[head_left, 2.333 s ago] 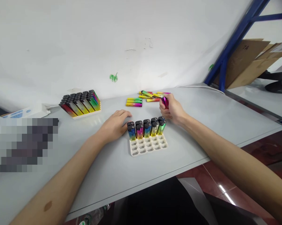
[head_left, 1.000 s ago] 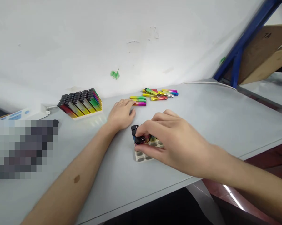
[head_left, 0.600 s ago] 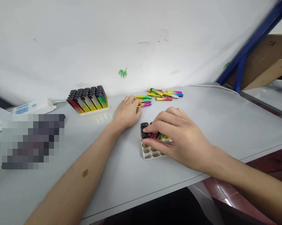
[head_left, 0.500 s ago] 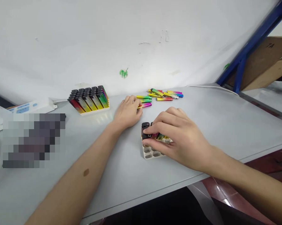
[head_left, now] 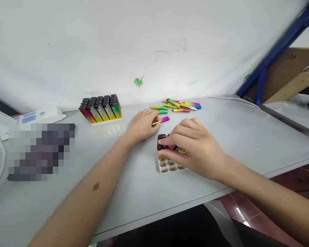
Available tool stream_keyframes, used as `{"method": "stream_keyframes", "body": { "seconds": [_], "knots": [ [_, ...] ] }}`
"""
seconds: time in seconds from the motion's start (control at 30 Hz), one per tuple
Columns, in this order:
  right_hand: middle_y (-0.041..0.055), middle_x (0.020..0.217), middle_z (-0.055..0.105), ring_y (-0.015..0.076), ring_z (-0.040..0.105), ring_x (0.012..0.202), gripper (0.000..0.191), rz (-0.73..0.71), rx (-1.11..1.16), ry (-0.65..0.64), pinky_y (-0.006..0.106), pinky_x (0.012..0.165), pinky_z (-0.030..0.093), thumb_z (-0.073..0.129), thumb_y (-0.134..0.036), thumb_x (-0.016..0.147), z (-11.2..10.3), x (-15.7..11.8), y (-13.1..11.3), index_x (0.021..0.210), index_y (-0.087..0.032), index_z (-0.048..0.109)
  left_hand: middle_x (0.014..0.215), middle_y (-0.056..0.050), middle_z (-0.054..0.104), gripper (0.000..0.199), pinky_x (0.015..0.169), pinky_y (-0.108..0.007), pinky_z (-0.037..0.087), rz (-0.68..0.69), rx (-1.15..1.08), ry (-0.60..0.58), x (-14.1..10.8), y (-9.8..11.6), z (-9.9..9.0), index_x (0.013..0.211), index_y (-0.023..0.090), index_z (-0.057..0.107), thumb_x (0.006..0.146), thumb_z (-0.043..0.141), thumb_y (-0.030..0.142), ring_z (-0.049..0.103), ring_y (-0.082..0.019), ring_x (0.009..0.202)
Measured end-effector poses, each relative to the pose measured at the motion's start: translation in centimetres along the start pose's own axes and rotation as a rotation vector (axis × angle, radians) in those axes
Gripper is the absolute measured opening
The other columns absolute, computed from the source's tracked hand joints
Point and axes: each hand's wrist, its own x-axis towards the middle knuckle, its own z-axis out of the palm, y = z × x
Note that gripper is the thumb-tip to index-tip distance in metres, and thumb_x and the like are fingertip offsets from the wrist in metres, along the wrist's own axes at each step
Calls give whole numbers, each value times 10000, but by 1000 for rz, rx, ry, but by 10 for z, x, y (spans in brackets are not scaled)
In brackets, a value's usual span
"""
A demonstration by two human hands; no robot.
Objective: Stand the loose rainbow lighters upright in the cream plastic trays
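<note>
My right hand point(head_left: 195, 147) pinches the black top of a lighter point(head_left: 162, 147) standing in a white tray with oval holes point(head_left: 167, 168). Other upright lighters in that tray are partly hidden behind my fingers; its front holes hold nothing. My left hand point(head_left: 145, 125) rests on the table, its fingers closed on the yellow end of a yellow-and-magenta lighter point(head_left: 162, 120) lying flat. Just beyond those fingertips lie yellow-and-green lighters point(head_left: 159, 109).
A second tray point(head_left: 108, 121), packed with upright black-topped lighters point(head_left: 100, 108), stands at back left. Loose lighters point(head_left: 180, 104) lie by the wall. At left are a white power strip point(head_left: 38, 116) and a pixelated item point(head_left: 46, 149). A white cable point(head_left: 231, 98) runs along the back right.
My left hand has drawn the yellow-and-magenta lighter away from the green ones, toward me. My right hand stays at the tray, on the lighter. The view has shifted slightly.
</note>
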Motion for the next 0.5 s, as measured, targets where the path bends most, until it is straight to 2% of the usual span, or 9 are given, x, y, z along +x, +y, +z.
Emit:
{"method": "stream_keyframes", "body": {
  "seconds": [0.17,0.5],
  "knots": [
    [24,778,721,181,568,759,139,-24,-11,22,336,694,372,696,-329,919,2,1,2,891,-197,729,1060,-57,710,182,904,-411,446,19,7,4,-1,-1,2,988,225,659,944,521,334,603,-258,1033],
    [28,786,724,181,570,756,145,-7,-24,23,342,696,368,685,-341,927,1,0,4,894,-207,730,1105,-66,711,241,922,-415,458,42,27,12,-1,-3,3,1025,220,683,970,483,343,612,-259,1068]
  ]
}}
